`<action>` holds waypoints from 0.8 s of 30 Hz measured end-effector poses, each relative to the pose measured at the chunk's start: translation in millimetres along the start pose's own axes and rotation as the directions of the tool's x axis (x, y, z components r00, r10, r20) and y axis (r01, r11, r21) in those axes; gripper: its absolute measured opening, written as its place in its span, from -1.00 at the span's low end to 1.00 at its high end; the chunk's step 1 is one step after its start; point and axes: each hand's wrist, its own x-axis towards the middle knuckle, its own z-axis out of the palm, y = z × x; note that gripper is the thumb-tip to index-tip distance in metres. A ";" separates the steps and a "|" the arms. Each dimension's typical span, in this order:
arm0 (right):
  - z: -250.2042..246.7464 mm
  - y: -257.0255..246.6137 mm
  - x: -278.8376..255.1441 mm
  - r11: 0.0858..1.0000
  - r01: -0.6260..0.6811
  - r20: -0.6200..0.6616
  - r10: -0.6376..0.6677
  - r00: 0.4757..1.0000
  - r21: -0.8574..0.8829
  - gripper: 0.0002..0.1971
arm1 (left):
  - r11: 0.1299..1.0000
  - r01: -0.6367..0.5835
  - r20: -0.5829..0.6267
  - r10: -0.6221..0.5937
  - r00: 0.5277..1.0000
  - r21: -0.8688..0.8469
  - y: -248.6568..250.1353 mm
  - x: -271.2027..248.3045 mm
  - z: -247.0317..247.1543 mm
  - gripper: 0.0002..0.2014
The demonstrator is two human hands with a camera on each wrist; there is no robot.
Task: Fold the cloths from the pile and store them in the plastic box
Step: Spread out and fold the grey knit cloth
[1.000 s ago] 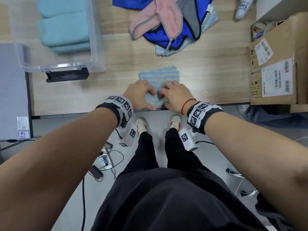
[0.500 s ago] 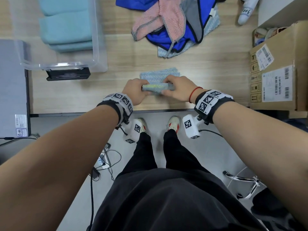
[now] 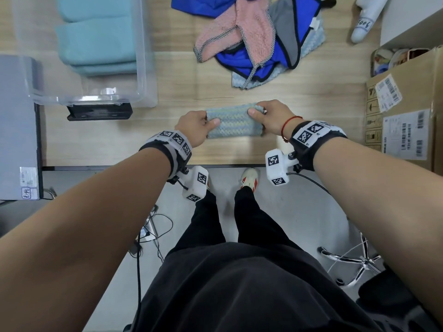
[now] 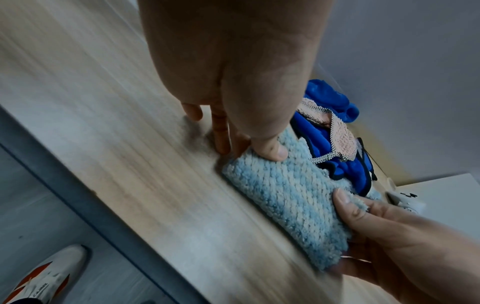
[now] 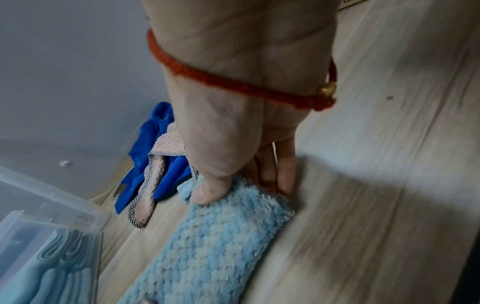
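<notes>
Head view: folded cloth [image 3: 233,123] between hands

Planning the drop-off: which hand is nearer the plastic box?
Left. The left hand grips the folded cloth's end on the plastic box's side; the right hand grips the far end.

The folded cloth [image 3: 233,124] is soft, fluffy and bumpy. The table [image 3: 299,97] is pale wood, smooth and matt. The plastic box [image 3: 143,68] is clear and shiny. The cardboard box [image 3: 407,97] is plain brown.
</notes>
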 end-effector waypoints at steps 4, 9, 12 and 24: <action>0.0 -3.3 6.6 0.999 -0.053 -0.009 0.053 0.999 -0.003 -0.59 | 1.000 0.031 -0.010 -0.031 0.999 0.002 5.2 4.2 -3.5 -0.50; 4.0 -9.9 9.5 0.995 -0.089 -0.115 0.083 0.990 -0.049 -0.51 | 0.994 0.106 -0.011 -0.106 0.994 0.009 9.7 11.0 -4.4 -0.48; 11.1 -14.1 9.9 0.989 -0.115 -0.225 0.092 0.970 -0.092 -0.55 | 0.989 0.147 -0.008 -0.147 0.989 -0.018 12.6 13.3 -4.1 -0.46; 21.8 -46.7 -3.5 0.755 0.359 -0.238 -0.553 0.798 -0.548 -0.62 | 0.978 0.210 0.002 -0.210 0.978 0.011 21.0 20.5 -6.1 -0.47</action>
